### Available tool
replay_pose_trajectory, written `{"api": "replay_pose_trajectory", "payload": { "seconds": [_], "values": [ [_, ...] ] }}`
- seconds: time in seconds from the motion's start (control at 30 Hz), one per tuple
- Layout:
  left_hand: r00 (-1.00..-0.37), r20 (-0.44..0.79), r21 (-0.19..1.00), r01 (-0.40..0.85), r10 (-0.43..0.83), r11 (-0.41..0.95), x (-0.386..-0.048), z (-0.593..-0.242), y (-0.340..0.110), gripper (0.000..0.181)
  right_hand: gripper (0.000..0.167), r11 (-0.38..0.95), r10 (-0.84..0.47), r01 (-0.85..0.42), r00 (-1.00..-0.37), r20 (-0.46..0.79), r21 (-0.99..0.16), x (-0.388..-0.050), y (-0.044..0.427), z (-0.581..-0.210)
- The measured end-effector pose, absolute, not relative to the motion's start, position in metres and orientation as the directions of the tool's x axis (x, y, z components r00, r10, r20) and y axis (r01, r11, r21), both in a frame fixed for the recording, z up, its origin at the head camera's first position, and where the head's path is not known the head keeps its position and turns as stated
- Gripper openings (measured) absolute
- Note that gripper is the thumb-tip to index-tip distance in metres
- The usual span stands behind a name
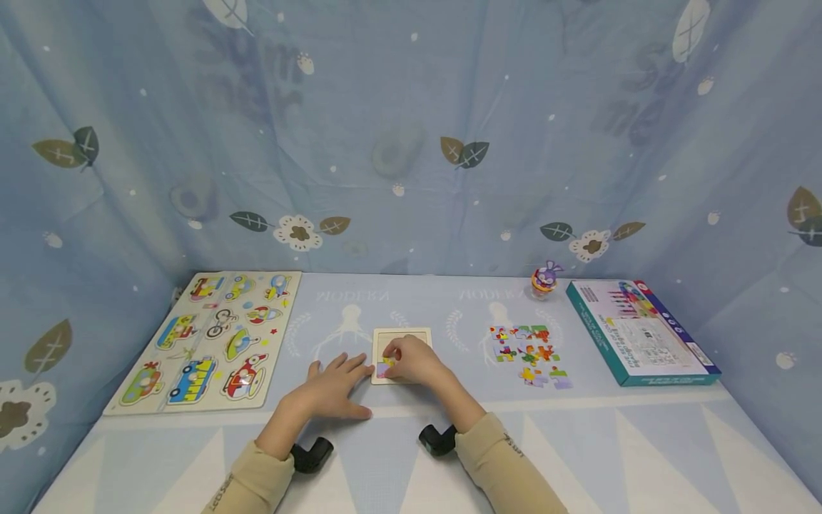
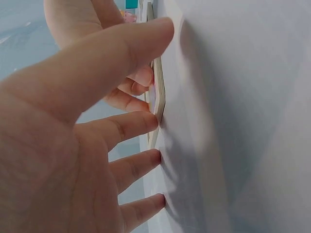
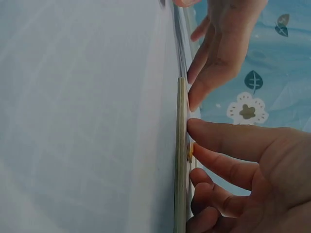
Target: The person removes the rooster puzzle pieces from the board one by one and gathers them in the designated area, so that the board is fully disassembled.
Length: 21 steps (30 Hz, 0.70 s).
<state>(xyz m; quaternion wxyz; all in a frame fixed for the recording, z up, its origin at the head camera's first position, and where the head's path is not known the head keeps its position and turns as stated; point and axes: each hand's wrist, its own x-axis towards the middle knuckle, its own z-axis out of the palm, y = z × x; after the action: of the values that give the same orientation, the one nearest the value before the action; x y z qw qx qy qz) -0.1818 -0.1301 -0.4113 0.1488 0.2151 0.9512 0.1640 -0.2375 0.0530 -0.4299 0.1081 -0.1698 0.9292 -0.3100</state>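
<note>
A small square wooden puzzle tray lies on the table in front of me. My right hand is over it, thumb and curled fingers pinching a small jigsaw piece with yellow-orange on it, low against the tray's surface. Purple and yellow colour shows in the tray's lower left; the fingers hide part of it. Beside the tray's left edge my left hand rests with spread, fairly straight fingers. In the left wrist view, one left fingertip touches the tray's edge while other fingertips meet the tabletop.
Several loose jigsaw pieces lie to the right of the tray. Behind them stands a small purple rabbit figure. A teal-edged box lies at far right. On the left is a large wooden vehicle puzzle board.
</note>
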Motion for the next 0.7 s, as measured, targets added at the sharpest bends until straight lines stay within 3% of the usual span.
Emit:
{"api": "replay_pose_trajectory", "payload": {
  "seconds": [0.37,0.7],
  "values": [
    [-0.865,-0.212,0.376,0.358,0.455,0.855,-0.185,-0.414,-0.130,0.073,0.015,0.547,-0.361,-0.165,-0.931,-0.054,-0.820,-0.237,0.064,-0.422],
    [-0.864,-0.221,0.382,0.350,0.452,0.855,-0.182,-0.409,-0.132,0.073,0.018,0.477,-0.242,-0.068,-0.969,-0.056,-0.876,-0.240,0.112,-0.413]
  ]
}}
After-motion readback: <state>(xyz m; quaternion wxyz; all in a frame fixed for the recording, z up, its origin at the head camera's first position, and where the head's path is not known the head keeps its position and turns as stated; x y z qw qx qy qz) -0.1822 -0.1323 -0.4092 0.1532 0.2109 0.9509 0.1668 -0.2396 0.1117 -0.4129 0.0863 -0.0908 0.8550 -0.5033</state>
